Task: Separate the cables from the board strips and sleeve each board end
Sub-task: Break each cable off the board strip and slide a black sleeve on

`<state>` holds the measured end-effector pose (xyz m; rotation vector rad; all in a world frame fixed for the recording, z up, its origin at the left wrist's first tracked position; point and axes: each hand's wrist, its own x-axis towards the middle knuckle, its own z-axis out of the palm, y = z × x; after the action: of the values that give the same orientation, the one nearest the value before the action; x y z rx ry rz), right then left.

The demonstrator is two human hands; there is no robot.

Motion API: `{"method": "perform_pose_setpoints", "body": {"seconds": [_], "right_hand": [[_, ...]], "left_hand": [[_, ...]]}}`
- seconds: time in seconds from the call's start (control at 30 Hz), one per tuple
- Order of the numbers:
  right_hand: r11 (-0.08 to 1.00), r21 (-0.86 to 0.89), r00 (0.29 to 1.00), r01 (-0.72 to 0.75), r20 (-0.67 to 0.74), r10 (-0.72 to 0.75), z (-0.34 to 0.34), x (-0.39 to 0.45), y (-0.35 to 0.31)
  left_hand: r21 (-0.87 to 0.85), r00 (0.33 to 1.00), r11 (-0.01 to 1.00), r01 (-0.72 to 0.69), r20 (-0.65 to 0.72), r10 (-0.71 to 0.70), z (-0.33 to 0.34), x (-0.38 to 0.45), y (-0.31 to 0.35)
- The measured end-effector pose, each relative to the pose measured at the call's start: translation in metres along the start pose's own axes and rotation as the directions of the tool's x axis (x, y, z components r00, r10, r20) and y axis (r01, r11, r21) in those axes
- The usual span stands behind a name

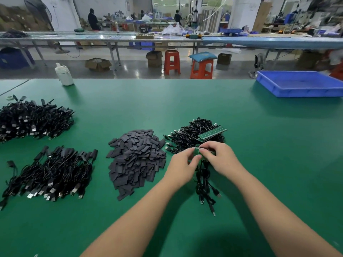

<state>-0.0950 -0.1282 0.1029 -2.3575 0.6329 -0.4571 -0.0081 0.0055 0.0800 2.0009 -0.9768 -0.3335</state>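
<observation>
Two hands, left hand and right hand, pinch a thin, stiff, brittle-looking board strip by its edges; light, floppy cables dangle below the fingers.

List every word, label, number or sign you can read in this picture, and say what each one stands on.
No text can be read anywhere in this view.
Board strip on the cable pile: any markings are too small to read.
Board strip held in the left hand and right hand: mostly hidden by the fingers.
White bottle: no legible label.
Blue tray: no visible marking.
Background benches and cartons: too blurred to read.
</observation>
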Motion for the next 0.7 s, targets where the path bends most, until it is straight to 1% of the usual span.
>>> {"method": "perform_pose_setpoints", "body": {"seconds": [0.1, 0.23, 0.43, 0.53, 0.6, 0.7], "right_hand": [[0.999, 0.028, 0.999, -0.027, -0.044, 0.028, -0.001, -0.002, -0.001], [0.998, 0.035, 0.993, -0.057, -0.106, 0.060, 0.001, -0.003, -0.004], [0.998, 0.004, 0.984, -0.067, -0.163, 0.067, 0.005, -0.005, -0.012], [0.997, -0.020, 0.975, -0.078, -0.209, 0.072, 0.010, -0.006, -0.015], [0.997, -0.043, 0.972, -0.069, -0.228, 0.057, 0.011, -0.006, -0.014], [0.995, -0.088, 0.979, -0.037, -0.203, 0.018, 0.007, -0.001, -0.006]], "left_hand": [[0.045, 0.999, 0.999, 0.005, -0.052, -0.002, 0.002, 0.005, 0.006], [0.175, 0.990, 0.985, 0.011, -0.143, 0.014, 0.004, 0.003, 0.007], [0.216, 0.964, 0.976, 0.042, -0.267, 0.018, 0.013, -0.001, 0.011], [0.212, 0.958, 0.976, 0.053, -0.287, 0.010, 0.017, -0.002, 0.014], [0.167, 0.957, 0.984, 0.053, -0.290, -0.002, 0.017, 0.000, 0.014], [0.089, 0.947, 0.995, 0.053, -0.319, -0.022, 0.007, 0.001, 0.010]]}}
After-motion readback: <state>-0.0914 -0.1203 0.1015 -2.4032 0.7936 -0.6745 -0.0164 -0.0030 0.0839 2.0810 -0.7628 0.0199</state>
